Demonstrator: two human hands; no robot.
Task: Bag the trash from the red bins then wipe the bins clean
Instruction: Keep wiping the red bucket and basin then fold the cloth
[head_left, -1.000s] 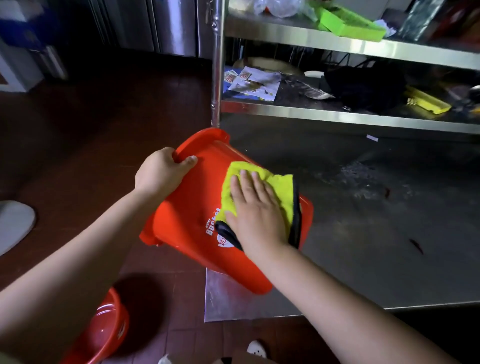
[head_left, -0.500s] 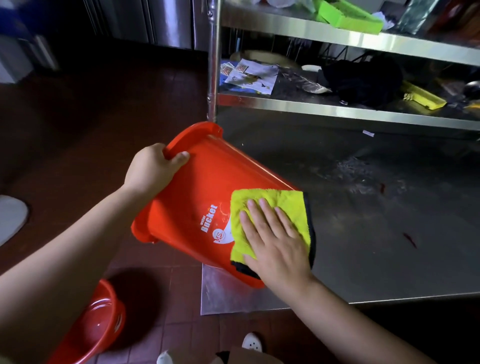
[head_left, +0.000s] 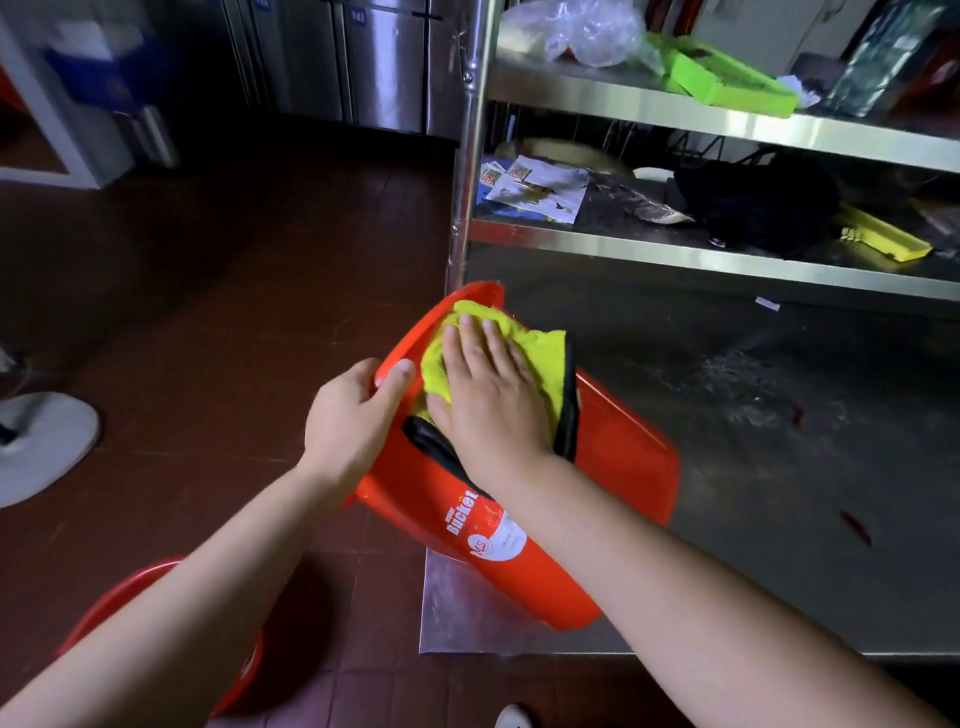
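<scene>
bin (head_left: 519, 561) label reads "bucket" (white letters)

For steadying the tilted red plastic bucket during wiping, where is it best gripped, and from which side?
At the rolled rim of the red plastic bucket, from its open end on the left. The bucket lies tilted on the steel table, and the lip lets the left hand hook its fingers over it while the right hand presses the yellow cloth.

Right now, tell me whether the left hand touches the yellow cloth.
Cannot tell: in the head view the left hand grips the red bin's rim beside the yellow cloth.
</scene>
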